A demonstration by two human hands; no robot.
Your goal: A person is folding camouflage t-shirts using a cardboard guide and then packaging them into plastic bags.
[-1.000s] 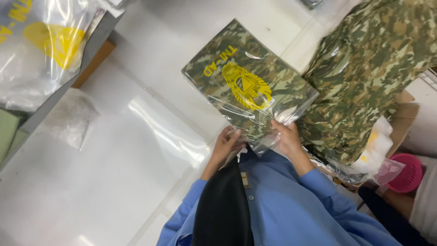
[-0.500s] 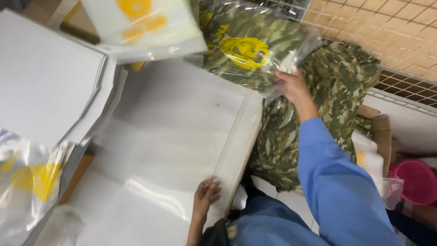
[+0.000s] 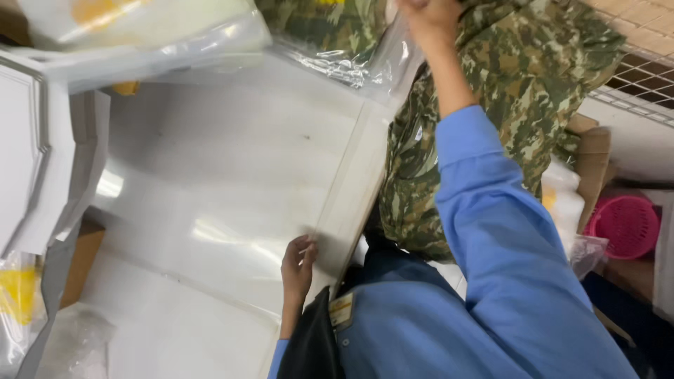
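My right hand [image 3: 430, 17] is stretched far forward at the top of the view, closed on the clear plastic edge of a bagged camouflage garment [image 3: 330, 35] with a yellow print. My blue sleeve [image 3: 505, 245] runs down from it. My left hand [image 3: 298, 263] rests on the white table [image 3: 210, 210] near its right edge, fingers slightly curled, holding nothing. A heap of camouflage garments [image 3: 505, 105] lies to the right of the table, under my right arm.
More clear bags with yellow prints sit at the top left [image 3: 140, 28] and lower left [image 3: 17, 295]. White boards [image 3: 35, 140] lie at the left. A pink basket [image 3: 625, 224] and cardboard box [image 3: 593, 161] stand at the right, beside a wire grid [image 3: 632, 77].
My right hand has carried the bagged garment up and away from the table toward the far heap. My left hand let go of it and dropped to the table's near edge.
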